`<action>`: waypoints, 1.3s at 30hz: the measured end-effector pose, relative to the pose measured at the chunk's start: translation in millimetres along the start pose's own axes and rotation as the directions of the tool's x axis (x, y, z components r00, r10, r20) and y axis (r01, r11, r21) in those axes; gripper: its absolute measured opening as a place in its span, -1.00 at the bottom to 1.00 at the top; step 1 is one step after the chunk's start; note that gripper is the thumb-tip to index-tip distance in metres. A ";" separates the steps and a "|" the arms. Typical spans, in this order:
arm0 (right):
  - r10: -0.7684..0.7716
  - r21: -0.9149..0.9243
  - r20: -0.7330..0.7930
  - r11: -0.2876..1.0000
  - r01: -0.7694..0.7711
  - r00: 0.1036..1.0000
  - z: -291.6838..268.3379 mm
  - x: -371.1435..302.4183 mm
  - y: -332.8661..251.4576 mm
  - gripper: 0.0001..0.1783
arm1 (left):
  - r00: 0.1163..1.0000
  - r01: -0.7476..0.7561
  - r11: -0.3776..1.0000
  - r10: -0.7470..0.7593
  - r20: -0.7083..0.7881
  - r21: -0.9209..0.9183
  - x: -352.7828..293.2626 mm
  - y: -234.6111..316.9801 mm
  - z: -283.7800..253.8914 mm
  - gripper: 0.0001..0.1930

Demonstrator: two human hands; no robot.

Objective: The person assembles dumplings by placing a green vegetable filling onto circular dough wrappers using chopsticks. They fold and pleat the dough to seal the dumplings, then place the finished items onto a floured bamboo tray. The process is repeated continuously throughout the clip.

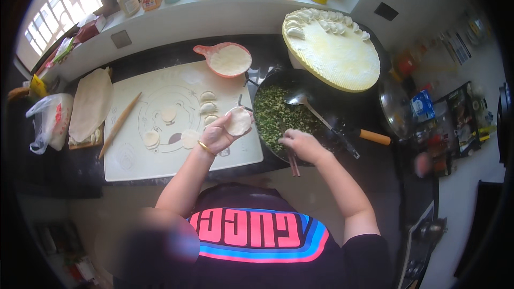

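Observation:
A round dumpling wrapper (238, 121) lies across the palm and fingers of my left hand (216, 135), above the right part of the white mat (128, 166). My right hand (303, 145) grips a pair of chopsticks (293, 164) over the near side of a dark pan. Chopped green filling (274, 108) fills the pan's left half, and the chopsticks' far ends reach toward it. A metal ladle (297, 99) rests in the pan. Folded dumplings (208, 106) sit in a short column on the mat, with loose wrappers (152, 138) farther left.
A rolling pin (121, 124) lies at the mat's left, beside a floury board (91, 104). Behind the mat stands a pink bowl of flour (229, 60). A yellow round tray (342, 59) bearing several dumplings is behind the pan, whose wooden handle (375, 137) points right. Jars line the windowsill.

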State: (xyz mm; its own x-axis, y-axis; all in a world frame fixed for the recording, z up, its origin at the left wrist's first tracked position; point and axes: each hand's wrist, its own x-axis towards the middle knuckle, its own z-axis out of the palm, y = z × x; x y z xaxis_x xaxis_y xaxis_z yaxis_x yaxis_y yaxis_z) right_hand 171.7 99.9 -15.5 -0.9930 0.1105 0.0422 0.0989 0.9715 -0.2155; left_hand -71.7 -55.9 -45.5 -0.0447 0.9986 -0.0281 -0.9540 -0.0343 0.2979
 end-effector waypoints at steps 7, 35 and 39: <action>-0.004 0.117 -0.456 0.991 0.065 0.890 -1.5 -11.6 17.2 -0.94 | 0.995 -0.050 0.996 0.043 -0.089 -0.075 18.4 -52.7 1.8 -0.59; 0.608 0.765 -0.447 0.640 -0.072 0.657 -12.5 -56.1 46.5 -0.90 | 0.893 -0.369 0.929 0.356 -0.276 0.006 23.3 -107.4 -0.2 -0.61; 0.571 0.611 -0.614 0.781 -0.131 0.545 -8.0 -48.9 52.9 -0.90 | 0.917 -0.314 0.949 0.307 -0.255 0.015 23.2 -103.4 -4.1 -0.60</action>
State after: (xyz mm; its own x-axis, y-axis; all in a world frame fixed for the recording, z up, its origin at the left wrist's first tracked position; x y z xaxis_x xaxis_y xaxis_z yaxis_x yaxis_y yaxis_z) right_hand 226.0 147.6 -21.1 -0.4450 0.7439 0.4987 0.1673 0.6161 -0.7697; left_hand 24.7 -29.3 -80.9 -0.4098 0.8946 -0.1779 -0.8871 -0.3455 0.3060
